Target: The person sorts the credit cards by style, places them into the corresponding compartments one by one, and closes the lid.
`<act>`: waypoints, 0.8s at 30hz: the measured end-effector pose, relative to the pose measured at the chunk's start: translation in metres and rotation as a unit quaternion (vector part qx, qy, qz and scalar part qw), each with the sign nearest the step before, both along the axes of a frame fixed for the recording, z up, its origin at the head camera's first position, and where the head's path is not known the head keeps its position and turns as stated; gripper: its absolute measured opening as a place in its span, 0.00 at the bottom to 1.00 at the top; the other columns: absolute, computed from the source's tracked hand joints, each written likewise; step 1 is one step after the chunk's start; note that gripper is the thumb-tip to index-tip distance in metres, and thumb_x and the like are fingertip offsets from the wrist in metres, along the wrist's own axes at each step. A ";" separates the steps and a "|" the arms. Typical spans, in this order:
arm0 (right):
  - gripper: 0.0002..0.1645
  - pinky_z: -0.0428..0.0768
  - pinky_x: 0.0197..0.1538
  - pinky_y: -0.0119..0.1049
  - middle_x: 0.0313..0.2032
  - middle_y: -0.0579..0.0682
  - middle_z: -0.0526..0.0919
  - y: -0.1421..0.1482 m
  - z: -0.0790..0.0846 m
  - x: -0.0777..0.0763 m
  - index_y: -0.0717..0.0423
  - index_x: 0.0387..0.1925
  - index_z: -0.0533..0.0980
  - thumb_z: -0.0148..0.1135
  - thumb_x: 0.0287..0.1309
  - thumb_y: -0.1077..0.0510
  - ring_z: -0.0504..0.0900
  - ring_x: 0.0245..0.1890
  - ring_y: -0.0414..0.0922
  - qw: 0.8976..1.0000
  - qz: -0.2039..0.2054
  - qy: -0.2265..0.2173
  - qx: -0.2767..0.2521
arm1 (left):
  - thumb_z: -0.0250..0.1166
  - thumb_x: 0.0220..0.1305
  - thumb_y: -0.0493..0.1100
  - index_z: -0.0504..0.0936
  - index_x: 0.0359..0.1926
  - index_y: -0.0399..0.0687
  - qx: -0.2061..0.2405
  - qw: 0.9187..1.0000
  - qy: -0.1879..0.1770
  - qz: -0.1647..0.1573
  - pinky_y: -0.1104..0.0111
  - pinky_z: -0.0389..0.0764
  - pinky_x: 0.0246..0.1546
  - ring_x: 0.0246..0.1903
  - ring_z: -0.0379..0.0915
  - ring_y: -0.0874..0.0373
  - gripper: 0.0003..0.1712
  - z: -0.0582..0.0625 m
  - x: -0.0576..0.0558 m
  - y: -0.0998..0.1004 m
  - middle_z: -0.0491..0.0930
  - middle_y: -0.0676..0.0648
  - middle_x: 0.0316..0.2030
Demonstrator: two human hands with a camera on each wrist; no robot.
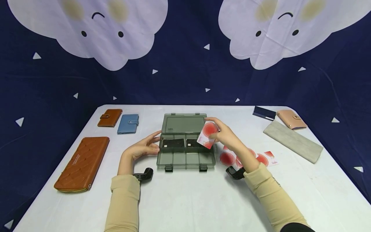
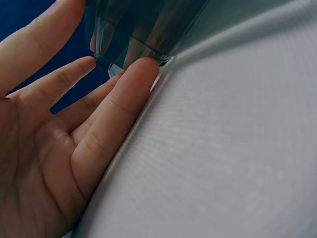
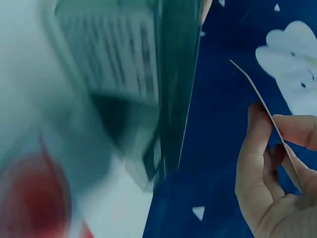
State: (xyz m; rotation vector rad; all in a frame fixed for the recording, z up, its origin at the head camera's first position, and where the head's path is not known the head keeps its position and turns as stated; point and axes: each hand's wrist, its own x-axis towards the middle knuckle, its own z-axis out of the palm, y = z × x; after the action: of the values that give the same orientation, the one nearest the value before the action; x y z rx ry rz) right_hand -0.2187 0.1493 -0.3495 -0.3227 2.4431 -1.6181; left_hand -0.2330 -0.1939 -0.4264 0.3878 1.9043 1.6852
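Observation:
A translucent grey-green divided box [image 1: 186, 158] lies on the table with its lid [image 1: 183, 125] raised at the back. Flat black pieces [image 1: 174, 143] sit in its rear compartments. My left hand [image 1: 142, 146] touches the box's left side with fairly straight fingers; the left wrist view shows the fingertips [image 2: 143, 69] right at the wall. Over the box's right end, my right hand [image 1: 227, 135] pinches a white card [image 1: 205, 139] with red round prints. In the right wrist view that card [image 3: 265, 101] appears edge-on between thumb and fingers.
More red-printed cards [image 1: 227, 158] lie right of the box, partly under my right forearm. On the left are a large brown wallet [image 1: 82, 164], a small brown one [image 1: 110, 118] and a blue one [image 1: 128, 124]. Far right: dark case [image 1: 264, 112], tan wallet [image 1: 290, 119], grey pouch [image 1: 292, 140].

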 end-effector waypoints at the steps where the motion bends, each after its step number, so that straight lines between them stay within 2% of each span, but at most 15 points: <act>1: 0.43 0.78 0.34 0.43 0.60 0.64 0.63 -0.004 0.000 0.002 0.49 0.66 0.60 0.54 0.45 0.74 0.72 0.25 0.45 1.000 0.002 -0.002 -0.001 | 0.63 0.56 0.30 0.41 0.73 0.54 0.002 1.000 -0.002 0.000 0.68 0.74 0.45 0.42 0.72 0.61 0.53 0.000 0.000 0.000 0.42 0.36 0.70; 4: 0.35 0.78 0.34 0.43 0.53 0.63 0.69 -0.015 -0.002 0.009 0.53 0.61 0.64 0.55 0.50 0.71 0.75 0.27 0.45 1.000 0.007 0.002 -0.007 | 0.63 0.56 0.30 0.41 0.73 0.54 0.006 1.000 -0.006 0.001 0.68 0.74 0.46 0.42 0.72 0.60 0.52 -0.001 0.000 0.000 0.42 0.36 0.70; 6: 0.29 0.79 0.34 0.43 0.44 0.64 0.74 -0.021 -0.004 0.012 0.55 0.59 0.65 0.55 0.54 0.69 0.77 0.28 0.45 1.000 0.007 0.003 -0.014 | 0.63 0.55 0.31 0.41 0.73 0.53 0.003 1.000 -0.003 0.001 0.68 0.74 0.45 0.42 0.72 0.60 0.53 -0.001 0.000 0.000 0.42 0.36 0.70; 10: 0.22 0.77 0.36 0.41 0.30 0.57 0.79 -0.033 -0.008 0.017 0.58 0.54 0.68 0.57 0.57 0.66 0.78 0.28 0.44 1.000 0.012 0.012 -0.010 | 0.64 0.55 0.30 0.41 0.73 0.53 0.002 1.000 0.002 0.000 0.69 0.74 0.44 0.42 0.72 0.60 0.53 0.000 0.000 0.000 0.42 0.35 0.70; 12: 0.19 0.74 0.34 0.38 0.26 0.53 0.79 -0.037 -0.010 0.020 0.57 0.51 0.69 0.56 0.57 0.65 0.75 0.26 0.43 1.000 0.018 0.020 0.003 | 0.63 0.55 0.29 0.41 0.73 0.53 0.005 1.000 0.001 -0.001 0.69 0.74 0.44 0.42 0.72 0.60 0.53 0.000 0.000 0.001 0.42 0.35 0.70; 14: 0.17 0.71 0.33 0.36 0.26 0.51 0.81 -0.043 -0.013 0.023 0.57 0.49 0.70 0.56 0.57 0.65 0.73 0.25 0.42 0.999 0.026 0.026 0.017 | 0.63 0.55 0.29 0.41 0.73 0.52 0.007 1.000 -0.001 -0.002 0.69 0.74 0.44 0.42 0.72 0.61 0.53 0.000 0.000 0.001 0.42 0.35 0.70; 17: 0.14 0.73 0.31 0.35 0.25 0.50 0.82 -0.054 -0.019 0.028 0.58 0.47 0.71 0.57 0.57 0.66 0.73 0.23 0.41 0.997 0.049 0.040 0.034 | 0.63 0.55 0.28 0.41 0.73 0.53 0.009 1.000 -0.001 -0.003 0.69 0.74 0.45 0.42 0.73 0.61 0.53 -0.001 -0.001 0.000 0.43 0.35 0.70; 24: 0.14 0.80 0.29 0.35 0.26 0.50 0.81 -0.077 -0.028 0.035 0.58 0.43 0.75 0.62 0.53 0.67 0.80 0.22 0.42 0.994 0.081 0.042 0.062 | 0.63 0.55 0.30 0.41 0.73 0.54 0.001 1.000 0.003 -0.001 0.67 0.74 0.46 0.42 0.73 0.61 0.53 -0.002 -0.002 0.000 0.44 0.36 0.70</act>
State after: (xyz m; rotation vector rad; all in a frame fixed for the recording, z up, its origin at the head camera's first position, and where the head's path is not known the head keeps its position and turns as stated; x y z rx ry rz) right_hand -0.1840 0.0721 -0.3772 -0.5639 2.4908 -1.4069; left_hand -0.2348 -0.1940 -0.4285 0.3967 1.9050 1.6866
